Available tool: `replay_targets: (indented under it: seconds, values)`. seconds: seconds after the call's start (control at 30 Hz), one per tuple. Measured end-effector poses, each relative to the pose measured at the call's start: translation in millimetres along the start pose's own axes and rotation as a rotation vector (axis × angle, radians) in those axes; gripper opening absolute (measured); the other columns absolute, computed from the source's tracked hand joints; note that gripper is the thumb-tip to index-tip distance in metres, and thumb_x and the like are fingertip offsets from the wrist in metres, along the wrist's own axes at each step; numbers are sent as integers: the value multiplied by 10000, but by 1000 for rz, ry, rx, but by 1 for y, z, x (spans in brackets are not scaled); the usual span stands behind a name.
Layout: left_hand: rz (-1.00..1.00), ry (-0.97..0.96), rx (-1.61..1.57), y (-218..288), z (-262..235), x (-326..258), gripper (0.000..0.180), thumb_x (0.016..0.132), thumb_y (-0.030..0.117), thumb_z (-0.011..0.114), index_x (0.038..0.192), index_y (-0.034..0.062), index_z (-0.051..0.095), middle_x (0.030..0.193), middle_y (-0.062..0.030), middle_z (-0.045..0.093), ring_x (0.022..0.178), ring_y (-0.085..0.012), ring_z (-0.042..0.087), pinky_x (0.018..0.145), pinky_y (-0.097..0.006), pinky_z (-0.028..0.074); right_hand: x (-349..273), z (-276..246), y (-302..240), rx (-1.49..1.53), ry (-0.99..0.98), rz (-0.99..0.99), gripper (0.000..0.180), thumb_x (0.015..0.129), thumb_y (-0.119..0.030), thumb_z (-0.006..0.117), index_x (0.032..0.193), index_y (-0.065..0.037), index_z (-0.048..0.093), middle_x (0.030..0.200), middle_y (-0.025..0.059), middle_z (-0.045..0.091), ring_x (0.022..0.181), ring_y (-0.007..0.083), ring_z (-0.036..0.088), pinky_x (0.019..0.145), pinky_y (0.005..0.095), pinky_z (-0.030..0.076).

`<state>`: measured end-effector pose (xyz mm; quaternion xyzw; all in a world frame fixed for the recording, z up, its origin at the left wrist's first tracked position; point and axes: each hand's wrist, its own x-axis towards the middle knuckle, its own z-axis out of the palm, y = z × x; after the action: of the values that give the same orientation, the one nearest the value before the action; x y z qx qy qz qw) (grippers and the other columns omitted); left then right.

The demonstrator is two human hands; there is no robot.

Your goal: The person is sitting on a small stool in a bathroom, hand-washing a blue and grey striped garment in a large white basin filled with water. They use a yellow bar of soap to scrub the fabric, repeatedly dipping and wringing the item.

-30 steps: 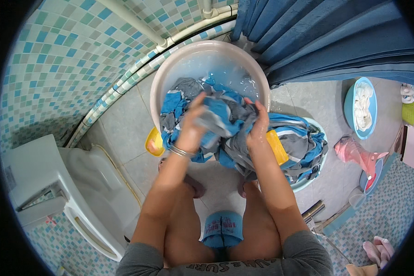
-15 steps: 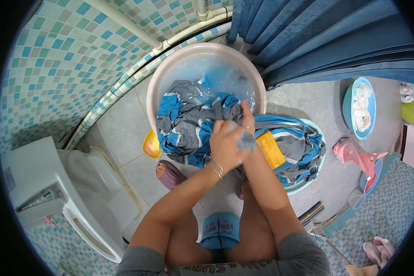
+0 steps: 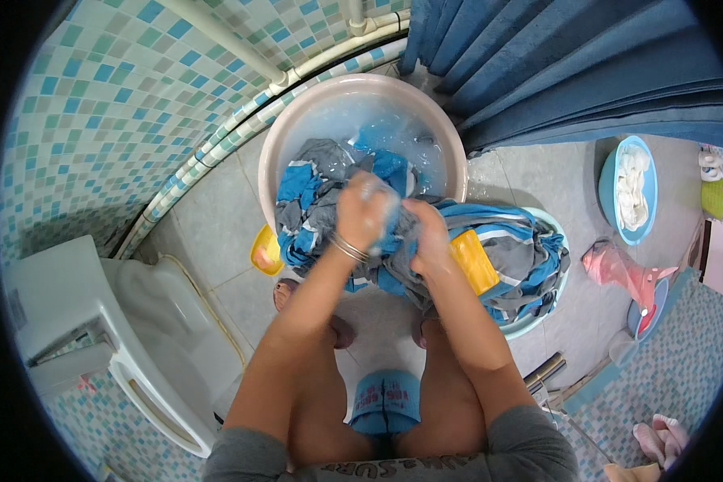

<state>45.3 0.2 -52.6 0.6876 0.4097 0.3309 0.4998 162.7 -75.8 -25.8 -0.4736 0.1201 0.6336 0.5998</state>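
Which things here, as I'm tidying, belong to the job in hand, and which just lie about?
Likely in use: gray-and-blue cloth; pink basin; water; pale-green tub; yellow block.

Apparently lying about: blue tub; white cloth; pink bag.

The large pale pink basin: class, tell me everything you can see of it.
The basin is round and wide, with a smooth, thick rim, and looks like plastic. It stands upright on the grey tiled floor, near the tiled wall. Cloudy, bluish water lies inside, along with part of a blue, grey and white cloth. That cloth bunches over the near rim, hiding it.
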Motion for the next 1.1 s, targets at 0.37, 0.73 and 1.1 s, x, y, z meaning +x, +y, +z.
replay_targets:
  seconds: [0.37, 0.73, 1.1]
  values:
    - [-449, -690, 374, -3, -70, -11, 977, 638, 383, 793, 1386, -78, 366, 1322, -284, 492, 1234, -353, 496, 1053, -365, 353, -3, -16, -24, 296, -335, -30, 227, 780, -260, 556, 918, -83, 588, 988, 125, 634, 925, 283, 609, 877, 428, 499]
    - [219, 10, 447, 85, 21, -32, 356, 693, 272, 691, 905, -4, 616, 1247, -210, 500, 1134, -420, 463, 949, -528, 372, 18, -7, 24, 255, -106, 12, 316, 902, -327, 585, 1063, -54, 587, 988, 101, 634, 906, 234, 622, 842, 369, 503]
    - [198, 42, 447, 100, 46, -40, 240, 716, 218, 731, 704, -2, 636, 1049, -172, 579, 1009, -385, 525, 827, -418, 446, 38, -42, 32, -116, -275, -150, 209, 875, -242, 570, 992, -72, 606, 999, 55, 602, 961, 214, 578, 810, 320, 493]
